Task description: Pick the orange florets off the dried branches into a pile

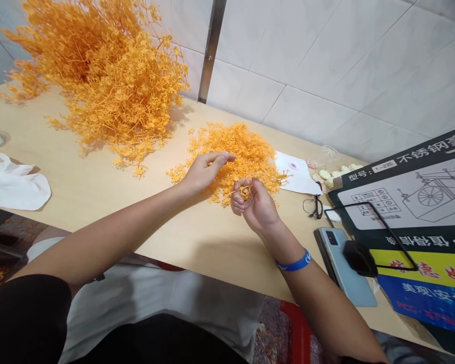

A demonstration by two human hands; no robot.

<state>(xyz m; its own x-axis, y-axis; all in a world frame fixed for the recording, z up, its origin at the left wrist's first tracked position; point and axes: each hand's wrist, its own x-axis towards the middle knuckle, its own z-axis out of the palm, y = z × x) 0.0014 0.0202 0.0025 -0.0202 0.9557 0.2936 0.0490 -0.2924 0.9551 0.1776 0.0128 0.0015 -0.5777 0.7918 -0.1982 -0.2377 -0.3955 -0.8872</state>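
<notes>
black cloth of my shirt (155,344) is nearest, with both bare forearms (136,220) reaching out over the table (167,237). in my right hand (258,202), its fingers curled in and the thumb close to them, i hold a thin orange sprig (245,191). its stem shows across those fingers, running roughly left to right, one end aimed left. a branched tuft (283,178) sticks out past the right hand, but i cannot tell whether it belongs to the same piece. my left hand (208,169) is farther out and to the left, apart from the right one, its fingers stretched rightward over the small orange heap (242,137); i cannot tell whether they pinch anything. from the left fingertips the sprig lies nearer to me and slightly right. the small heap spreads just beyond and around both hands, while the big orange pile (117,86) stands farther off to the left, nearer my left hand than my right. a white paper sheet (296,178) lies right of the small heap.
</notes>
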